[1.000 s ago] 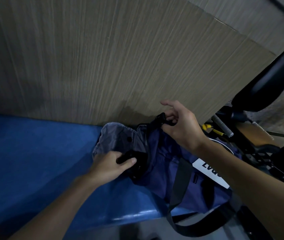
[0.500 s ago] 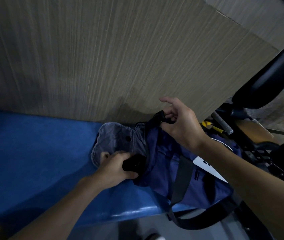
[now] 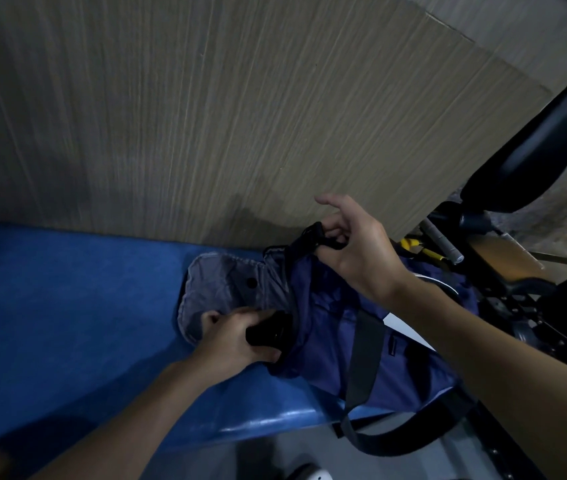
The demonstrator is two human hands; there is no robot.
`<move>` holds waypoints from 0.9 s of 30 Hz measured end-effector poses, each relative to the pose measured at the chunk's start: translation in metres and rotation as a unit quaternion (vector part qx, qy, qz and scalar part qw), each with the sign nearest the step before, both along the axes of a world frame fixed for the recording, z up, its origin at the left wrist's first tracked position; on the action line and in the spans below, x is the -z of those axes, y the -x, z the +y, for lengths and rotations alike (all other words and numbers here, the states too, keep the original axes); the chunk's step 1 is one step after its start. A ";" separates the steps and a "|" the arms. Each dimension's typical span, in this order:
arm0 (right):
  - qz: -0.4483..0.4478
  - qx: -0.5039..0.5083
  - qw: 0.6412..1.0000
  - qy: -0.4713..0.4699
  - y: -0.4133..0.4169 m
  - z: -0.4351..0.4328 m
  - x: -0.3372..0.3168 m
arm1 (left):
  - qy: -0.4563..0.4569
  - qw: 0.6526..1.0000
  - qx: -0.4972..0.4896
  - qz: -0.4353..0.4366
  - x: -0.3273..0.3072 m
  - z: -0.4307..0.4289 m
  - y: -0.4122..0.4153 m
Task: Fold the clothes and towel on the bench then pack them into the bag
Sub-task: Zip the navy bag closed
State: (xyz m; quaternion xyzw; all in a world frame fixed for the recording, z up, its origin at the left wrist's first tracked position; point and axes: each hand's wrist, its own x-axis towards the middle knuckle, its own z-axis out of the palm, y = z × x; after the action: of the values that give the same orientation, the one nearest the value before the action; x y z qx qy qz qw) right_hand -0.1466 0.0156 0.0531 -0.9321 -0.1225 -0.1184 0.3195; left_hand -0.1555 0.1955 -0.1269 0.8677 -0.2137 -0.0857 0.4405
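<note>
Packing looked to be the step in hand; the bag [image 3: 330, 327] lay on its side at the right end of the bench [image 3: 67, 306], its mouth turned leftward, and a folded grey garment [image 3: 219, 285] sat half in that mouth, half out on the blue seat. The left hand [image 3: 237, 336] was curled around a black bundle [image 3: 268, 332] right at the opening; whether that was rolled cloth or something else could not be told. The right hand [image 3: 354, 251] pinched a black loop [image 3: 313, 233] at the rim's upper edge, with the forefinger sticking out free.

To do this well, I judged, the right hand should lift the loop up and away so the mouth gaped; the left should then push the bundle in low and flat, sliding it under or beside the grey piece rather than crumpling the fold; the grey garment would want a palm on top as it followed.

The bag was thin navy fabric, slack and creased, crossed by a flat dark webbing strap [image 3: 361, 358] that trailed off the bench edge; a white label [image 3: 403, 327] showed on its side. The garment looked soft and washed-out, with stitched hems and a dark button [image 3: 250, 281]; the bench cover was smooth and faintly glossy at its front lip; behind stood a wall panel [image 3: 240, 116] with fine vertical wood grain.
</note>
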 end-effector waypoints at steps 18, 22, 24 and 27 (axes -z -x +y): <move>-0.010 0.016 1.000 -0.021 0.035 -0.029 0.010 | 0.076 0.974 0.006 -0.212 -0.122 -0.025 -0.001; -0.048 0.076 0.994 -0.068 0.061 -0.060 0.012 | -0.027 0.953 0.037 -0.301 -0.140 -0.054 0.001; -0.048 0.108 0.989 -0.094 0.075 -0.081 0.019 | -0.061 0.935 0.066 -0.342 -0.148 -0.074 0.003; -0.056 0.158 0.976 -0.136 0.091 -0.117 0.034 | -0.086 0.916 0.124 -0.372 -0.155 -0.112 0.008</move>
State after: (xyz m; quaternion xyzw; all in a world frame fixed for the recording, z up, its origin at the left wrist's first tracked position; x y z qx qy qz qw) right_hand -0.2380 -0.1012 0.0195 -0.8792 0.0261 -0.2354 0.4134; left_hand -0.1636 0.0832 0.0276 0.8381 -0.4599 0.1716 0.2382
